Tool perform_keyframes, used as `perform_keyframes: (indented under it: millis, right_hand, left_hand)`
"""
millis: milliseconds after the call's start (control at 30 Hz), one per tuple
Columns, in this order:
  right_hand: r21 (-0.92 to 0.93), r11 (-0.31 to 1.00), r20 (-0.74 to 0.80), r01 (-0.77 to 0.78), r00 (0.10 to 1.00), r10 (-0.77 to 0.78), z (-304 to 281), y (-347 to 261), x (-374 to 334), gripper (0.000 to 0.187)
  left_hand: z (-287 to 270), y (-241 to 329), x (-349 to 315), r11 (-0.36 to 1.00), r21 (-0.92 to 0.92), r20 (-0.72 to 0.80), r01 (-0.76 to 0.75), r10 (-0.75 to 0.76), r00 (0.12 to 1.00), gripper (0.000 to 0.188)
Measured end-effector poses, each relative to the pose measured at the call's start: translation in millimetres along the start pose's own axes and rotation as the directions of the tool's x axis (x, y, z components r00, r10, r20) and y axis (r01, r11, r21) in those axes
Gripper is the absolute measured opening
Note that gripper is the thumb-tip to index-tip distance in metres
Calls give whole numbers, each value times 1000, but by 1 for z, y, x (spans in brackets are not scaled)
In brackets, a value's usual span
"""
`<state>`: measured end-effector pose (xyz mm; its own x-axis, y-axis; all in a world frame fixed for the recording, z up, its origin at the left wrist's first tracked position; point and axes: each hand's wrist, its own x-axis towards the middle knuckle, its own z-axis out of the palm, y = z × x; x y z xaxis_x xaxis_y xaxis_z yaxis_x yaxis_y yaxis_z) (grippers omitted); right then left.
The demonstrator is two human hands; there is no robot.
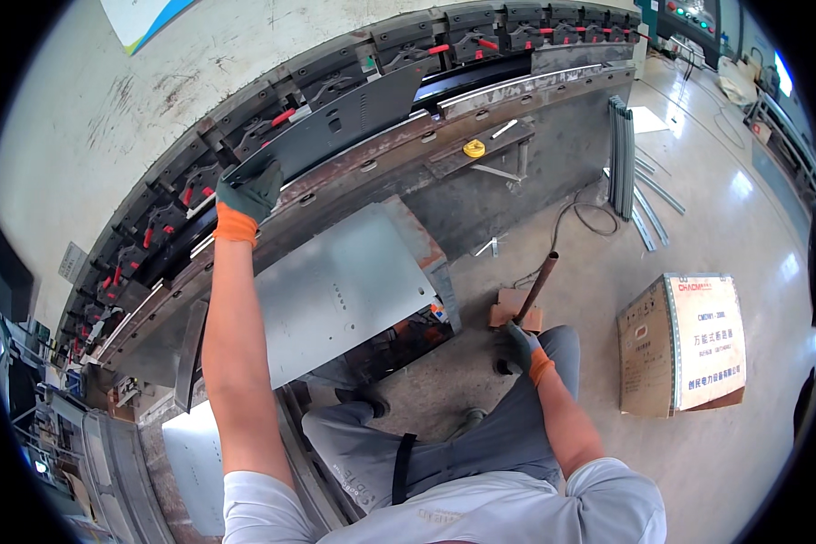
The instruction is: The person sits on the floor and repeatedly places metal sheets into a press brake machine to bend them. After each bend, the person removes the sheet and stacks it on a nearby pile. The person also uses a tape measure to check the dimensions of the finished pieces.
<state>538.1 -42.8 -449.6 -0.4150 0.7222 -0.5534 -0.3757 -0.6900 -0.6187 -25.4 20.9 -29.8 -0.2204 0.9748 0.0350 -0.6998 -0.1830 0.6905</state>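
Note:
My left hand (252, 192), in a dark green glove with an orange cuff, grips the near left end of a dark grey metal sheet (340, 121). Holes and small slots pierce this narrow sheet, which lies tilted along the bed of a press brake (480, 95). Part of the left hand's grip is hidden behind the glove. Beside my right thigh, my right hand (519, 348), gloved alike, is closed around the lower end of a brown, rusty pipe (539, 286). The pipe's other end points up and away from me.
A large pale metal sheet (335, 290) lies on a support before the machine. A yellow tape measure (474, 149) rests on a small bracket shelf (494, 145). Grey metal strips (620, 159) lean at the machine's right end. A wooden box (684, 344) stands right; a cable (589, 218) crosses the floor.

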Motion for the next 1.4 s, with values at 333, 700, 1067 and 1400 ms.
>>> perform_keyframes:
  millis: [333, 700, 1067, 1400]
  right_hand:
    - [-21, 1000, -12, 11, 1000, -11, 9, -5, -9, 49]
    - [-7, 1000, 10, 10, 1000, -10, 2, -1, -5, 46]
    - [-173, 969, -36, 178, 982, -187, 23, -5, -19, 42]
    - [266, 866, 127, 423, 876, -466, 235, -80, -64, 49]
  left_hand:
    - [-5, 4, -2, 998, -63, 22, 24, -23, 999, 66]
    - [-16, 3, 8, 993, -116, -25, -19, 16, 1000, 54]
    - [-9, -58, -45, 977, -192, -13, -95, 94, 995, 34]
    - [79, -282, -145, 954, -161, 150, 253, -230, 962, 56]
